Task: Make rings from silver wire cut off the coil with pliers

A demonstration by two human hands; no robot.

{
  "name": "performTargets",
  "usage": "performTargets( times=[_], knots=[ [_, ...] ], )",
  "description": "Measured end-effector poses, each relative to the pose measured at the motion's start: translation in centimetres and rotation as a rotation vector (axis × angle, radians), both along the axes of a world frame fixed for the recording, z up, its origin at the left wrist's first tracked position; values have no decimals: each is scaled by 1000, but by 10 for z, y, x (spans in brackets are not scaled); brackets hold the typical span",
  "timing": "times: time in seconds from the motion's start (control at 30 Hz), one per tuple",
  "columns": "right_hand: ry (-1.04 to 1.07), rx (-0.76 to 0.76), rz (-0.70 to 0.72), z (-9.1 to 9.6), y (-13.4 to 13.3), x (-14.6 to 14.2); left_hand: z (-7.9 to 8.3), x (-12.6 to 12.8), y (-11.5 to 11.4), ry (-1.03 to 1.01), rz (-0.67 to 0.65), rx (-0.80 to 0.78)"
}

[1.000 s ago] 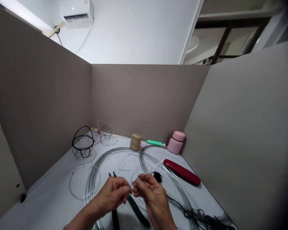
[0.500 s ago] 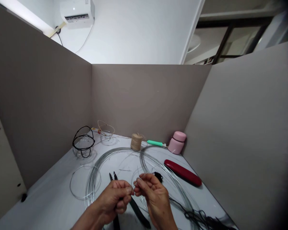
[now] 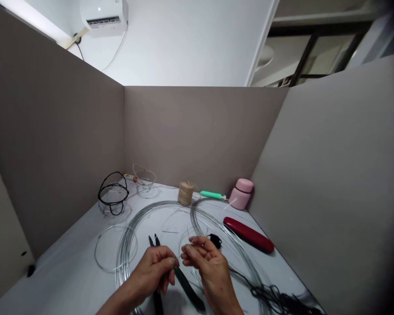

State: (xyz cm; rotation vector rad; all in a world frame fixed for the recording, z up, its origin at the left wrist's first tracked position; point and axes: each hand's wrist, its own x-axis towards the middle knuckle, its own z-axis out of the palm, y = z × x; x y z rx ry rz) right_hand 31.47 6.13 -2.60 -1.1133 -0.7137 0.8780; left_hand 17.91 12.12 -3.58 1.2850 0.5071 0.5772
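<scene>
So the fingertips nearly meet half a second ago and now there's a small gap; left hand is pinched closed, can't tell on what; right hand seems to pinch a pale strand, its blurry end pointing at the pink flask in the bench's far right corner; looks like the strand's still being worked, over the pliers toward the near edge

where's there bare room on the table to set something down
Widest free patch: table between left wall and wire ring. Smaller: between red case and black cord heap. Crowded: around left hand and right hand, with pliers below and wire coil about them.
</scene>
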Motion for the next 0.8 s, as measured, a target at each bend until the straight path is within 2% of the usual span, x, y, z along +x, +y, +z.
performTargets(
  times=[0.13,0.27,0.33,0.4,0.53,0.63,0.8],
  knots=[
    [-12,11,66,1,-3,0,-1,0,-1,-53,-30,-72],
    [22,52,161,5,-4,0,-7,2,-1,-176,-172,-294],
    [40,85,154,7,-2,0,-11,6,0,-229,-230,-414],
    [40,105,119,7,1,1,-13,12,1,-269,-220,-461],
    [4,42,49,5,7,9,-13,24,6,-267,-88,-310],
    [-13,22,14,-1,9,14,-18,32,12,-230,-58,-193],
    [-34,48,-19,-16,16,18,-35,43,19,-213,-64,-243]
  ],
)
